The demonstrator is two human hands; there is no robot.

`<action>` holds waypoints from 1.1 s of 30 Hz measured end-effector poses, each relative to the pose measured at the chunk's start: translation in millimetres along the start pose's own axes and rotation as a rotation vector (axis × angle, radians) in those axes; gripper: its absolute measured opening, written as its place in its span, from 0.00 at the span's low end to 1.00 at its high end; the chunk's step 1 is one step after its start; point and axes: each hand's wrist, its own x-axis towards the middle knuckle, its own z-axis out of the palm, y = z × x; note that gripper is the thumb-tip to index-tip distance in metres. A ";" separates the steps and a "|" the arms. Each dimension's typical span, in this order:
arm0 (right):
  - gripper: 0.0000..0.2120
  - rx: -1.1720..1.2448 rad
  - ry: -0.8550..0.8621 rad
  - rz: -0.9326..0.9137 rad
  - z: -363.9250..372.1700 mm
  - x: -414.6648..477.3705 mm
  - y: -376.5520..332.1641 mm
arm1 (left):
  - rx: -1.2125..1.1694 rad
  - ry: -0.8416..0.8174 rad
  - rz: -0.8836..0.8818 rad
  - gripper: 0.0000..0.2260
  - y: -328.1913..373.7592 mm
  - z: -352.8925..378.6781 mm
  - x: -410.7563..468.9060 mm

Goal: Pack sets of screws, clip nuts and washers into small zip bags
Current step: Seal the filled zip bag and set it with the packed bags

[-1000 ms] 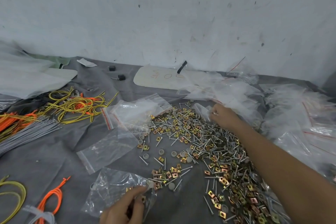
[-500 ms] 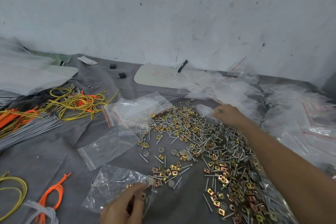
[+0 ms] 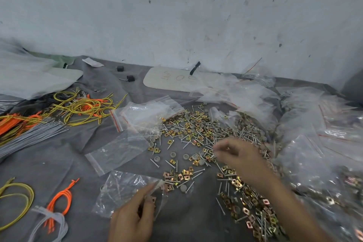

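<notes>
I see the left hand (image 3: 129, 220) low in frame, back of the hand up, thumb and forefinger pinching the mouth edge of a crumpled zip bag (image 3: 121, 190) that lies on the grey cloth (image 3: 59, 163) just left of the hardware. The right hand (image 3: 237, 153) is over the middle of the spread, forearm in from lower right, fingers curled down but motion-blurred, so I can't tell whether it has anything pinched. Screws (image 3: 250, 133), clip nuts (image 3: 185, 173) and washers (image 3: 172, 154) lie mixed loose on the cloth around it, an empty flat bag (image 3: 117, 151) just beside the heap's left edge.
</notes>
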 end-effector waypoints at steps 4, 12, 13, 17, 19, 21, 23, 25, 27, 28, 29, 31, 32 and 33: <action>0.06 0.119 -0.168 0.003 75.4 -66.6 -29.1 | -0.014 -0.007 0.023 0.26 1.6 -1.9 -3.4; 0.07 -0.194 0.020 -0.128 137.8 -60.5 -42.1 | -0.043 -0.031 -0.038 0.26 1.1 -4.4 -5.1; 0.08 -0.223 0.008 -0.129 141.1 -59.6 -41.2 | -0.052 -0.030 -0.050 0.26 1.4 -4.1 -5.1; 0.07 -0.234 -0.063 -0.123 142.4 -56.2 -33.2 | -0.079 -0.021 -0.082 0.28 2.9 -3.6 -3.5; 0.06 -0.205 -0.110 -0.156 136.2 -54.7 -30.1 | -0.086 -0.018 -0.086 0.30 4.8 -2.8 -3.6; 0.08 -0.181 -0.114 -0.187 126.1 -51.9 -28.3 | -0.101 -0.006 -0.076 0.30 6.1 -1.9 -5.0; 0.08 -0.150 -0.088 -0.174 113.3 -44.0 -26.5 | -0.106 0.013 -0.063 0.29 5.3 -0.8 -6.0; 0.06 -0.147 -0.057 -0.148 98.1 -27.2 -21.6 | -0.098 0.025 -0.056 0.28 3.6 0.5 -6.0; 0.04 -0.192 -0.022 -0.115 80.7 -0.4 -15.8 | -0.085 0.033 -0.052 0.28 2.4 1.8 -5.1; 0.04 -0.219 0.006 -0.091 71.6 15.8 -12.1 | -0.074 0.040 -0.051 0.28 1.7 2.4 -4.9; 0.04 -0.242 0.038 -0.064 63.1 33.5 -8.1 | -0.068 0.048 -0.051 0.28 0.9 3.2 -4.6; 0.06 -0.289 0.081 -0.028 49.3 69.5 0.2 | -0.069 0.056 -0.046 0.28 -1.2 5.1 -4.9; 0.07 -0.330 0.086 -0.021 45.4 87.2 4.8 | -0.074 0.049 -0.042 0.28 -2.3 5.8 -4.7; 0.07 -0.379 0.082 -0.015 43.7 104.1 9.0 | -0.077 0.043 -0.037 0.27 -3.7 6.1 -4.8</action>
